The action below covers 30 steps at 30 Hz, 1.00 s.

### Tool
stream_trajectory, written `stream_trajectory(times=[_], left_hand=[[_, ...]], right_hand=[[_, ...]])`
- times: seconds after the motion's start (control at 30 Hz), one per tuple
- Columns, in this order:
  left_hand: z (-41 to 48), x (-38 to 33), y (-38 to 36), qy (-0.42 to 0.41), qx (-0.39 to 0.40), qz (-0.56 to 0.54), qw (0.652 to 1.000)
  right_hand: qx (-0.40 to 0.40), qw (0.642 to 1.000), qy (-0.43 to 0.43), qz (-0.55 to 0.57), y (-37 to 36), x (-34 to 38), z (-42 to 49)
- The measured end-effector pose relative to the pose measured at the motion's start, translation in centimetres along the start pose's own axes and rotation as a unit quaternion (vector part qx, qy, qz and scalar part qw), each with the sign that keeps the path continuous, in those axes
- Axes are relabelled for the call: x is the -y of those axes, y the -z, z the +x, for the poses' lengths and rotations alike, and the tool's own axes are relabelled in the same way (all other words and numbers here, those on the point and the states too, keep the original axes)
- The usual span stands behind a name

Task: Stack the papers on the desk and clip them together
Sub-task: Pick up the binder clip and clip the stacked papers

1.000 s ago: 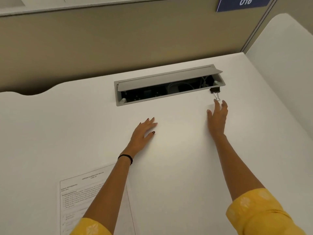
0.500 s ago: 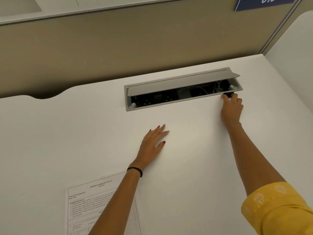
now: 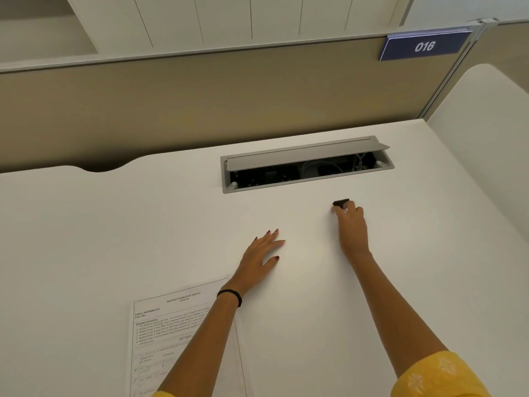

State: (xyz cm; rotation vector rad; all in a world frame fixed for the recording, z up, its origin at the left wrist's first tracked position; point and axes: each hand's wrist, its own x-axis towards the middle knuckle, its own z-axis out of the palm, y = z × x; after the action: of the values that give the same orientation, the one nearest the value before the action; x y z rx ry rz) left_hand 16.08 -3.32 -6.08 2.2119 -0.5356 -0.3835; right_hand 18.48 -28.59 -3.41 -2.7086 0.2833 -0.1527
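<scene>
A stack of printed exam papers (image 3: 171, 325) lies on the white desk (image 3: 114, 239) near its front edge, partly under my left forearm. My left hand (image 3: 262, 253) rests flat on the bare desk beyond the papers, fingers spread. My right hand (image 3: 350, 224) is further back and pinches a small black binder clip (image 3: 341, 202) at its fingertips, just in front of the cable tray. The clip's wire handles are mostly hidden by my fingers.
A grey cable tray (image 3: 306, 179) with its lid raised is set into the desk behind my hands, cables showing inside. A tan partition (image 3: 200, 110) closes the back, carrying a blue sign 016 (image 3: 423, 47). A white side panel (image 3: 486, 138) stands at the right.
My right hand reached the clip at the tray's right end, took hold of it and pulled it back toward me and to the left. My left hand stayed flat on the desk.
</scene>
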Motion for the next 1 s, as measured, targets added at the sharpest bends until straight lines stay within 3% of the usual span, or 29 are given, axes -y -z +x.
stream_trajectory(times=[0.37,0.73,0.83,1.0], left_hand=[[-5.4,-1.5,-0.6,0.038,-0.015,-0.081,0.996],[-9.0,-4.9,-1.1,0.124,0.012,-0.13,0.984],[-9.9,-5.6,-1.8,0.136,-0.003,-0.156,0.978],[-11.1,-7.1,-2.5,0.209,-0.034,-0.312,0.926]], right_hand=[[-0.003,0.986,0.121,-0.11,-1.5,4.5,-10.1],[0.021,0.994,0.108,-0.011,-2.9,8.0,-18.1],[0.044,0.994,0.067,0.073,-3.0,8.9,-19.5],[0.053,0.974,-0.026,0.218,-2.8,9.6,-21.6]])
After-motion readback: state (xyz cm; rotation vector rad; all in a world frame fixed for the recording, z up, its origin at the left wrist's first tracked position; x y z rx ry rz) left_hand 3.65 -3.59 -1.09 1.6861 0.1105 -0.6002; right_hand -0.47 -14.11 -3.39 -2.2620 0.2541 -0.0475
